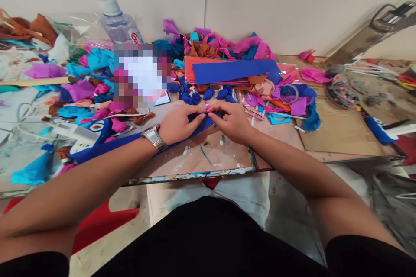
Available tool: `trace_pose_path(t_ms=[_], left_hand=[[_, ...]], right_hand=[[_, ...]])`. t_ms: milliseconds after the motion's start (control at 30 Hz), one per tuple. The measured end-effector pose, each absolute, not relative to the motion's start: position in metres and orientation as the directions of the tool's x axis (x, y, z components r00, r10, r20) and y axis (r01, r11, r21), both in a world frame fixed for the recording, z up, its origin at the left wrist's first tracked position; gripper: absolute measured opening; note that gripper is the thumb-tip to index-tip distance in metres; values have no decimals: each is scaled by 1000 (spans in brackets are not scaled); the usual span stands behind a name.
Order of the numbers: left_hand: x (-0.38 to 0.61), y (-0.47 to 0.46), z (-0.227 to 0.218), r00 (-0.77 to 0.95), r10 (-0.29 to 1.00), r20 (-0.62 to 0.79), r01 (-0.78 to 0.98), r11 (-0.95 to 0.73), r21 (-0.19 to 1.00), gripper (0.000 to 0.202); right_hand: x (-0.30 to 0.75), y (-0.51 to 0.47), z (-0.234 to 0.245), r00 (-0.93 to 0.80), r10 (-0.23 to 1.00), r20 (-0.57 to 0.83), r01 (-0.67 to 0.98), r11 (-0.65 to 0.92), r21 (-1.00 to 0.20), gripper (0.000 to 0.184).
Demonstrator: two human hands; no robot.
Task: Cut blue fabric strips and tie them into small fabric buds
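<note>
My left hand [178,124], with a metal watch [154,138] on the wrist, and my right hand [232,122] meet at the table's middle. Thumbs and fingertips of both pinch the upper edge of a long dark blue strip [195,133], fabric or crepe paper. It trails left beneath my left forearm. A small pink piece [207,105] shows just beyond the fingertips; whether it touches them I cannot tell. Several bunched blue pieces [190,96] lie behind the hands. Farther back, a flat blue sheet [235,70] rests on a red-orange stack [191,62].
A clear bottle [120,26] stands at the back left beside a blurred phone-like screen [143,71]. Coloured scraps [78,91] crowd the left. Right are a tape ring [289,94], cardboard [334,125], a wire coil [346,88], a dark bottle [364,37] and a blue-and-white tool [380,129].
</note>
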State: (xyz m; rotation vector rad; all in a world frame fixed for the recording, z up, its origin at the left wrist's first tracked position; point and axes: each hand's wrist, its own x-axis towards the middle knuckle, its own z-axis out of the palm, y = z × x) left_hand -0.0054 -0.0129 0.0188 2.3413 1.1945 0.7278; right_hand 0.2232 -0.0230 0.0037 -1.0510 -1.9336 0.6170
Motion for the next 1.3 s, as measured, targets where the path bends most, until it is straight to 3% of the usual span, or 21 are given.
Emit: trace_pose_path(t_ms=[433,733,833,1000,1100,1300], left_hand=[[-14,-5,22,478,848,231,816,-525,241,47],[-15,-4,24,481,856,189,829,-514,221,65],[-16,-1,25,489,848,203,838,-522,160,62],[-27,8,31,458,794,399,868,-496,-9,40],[-35,14,35,465,788,405,877,-473,-86,32],[-34,15,29,448,787,423,858,-512,44,33]], right_hand=[[259,24,-15,11,937,348,226,337,-914,28],[297,63,-27,230,917,327,16,333,-943,40],[300,66,-28,230,923,308,27,310,-950,42],[283,49,-24,199,954,225,19,226,-974,40],[268,34,-19,127,964,235,70,227,-971,36],[251,11,-9,-2,973,233,138,231,-963,35]])
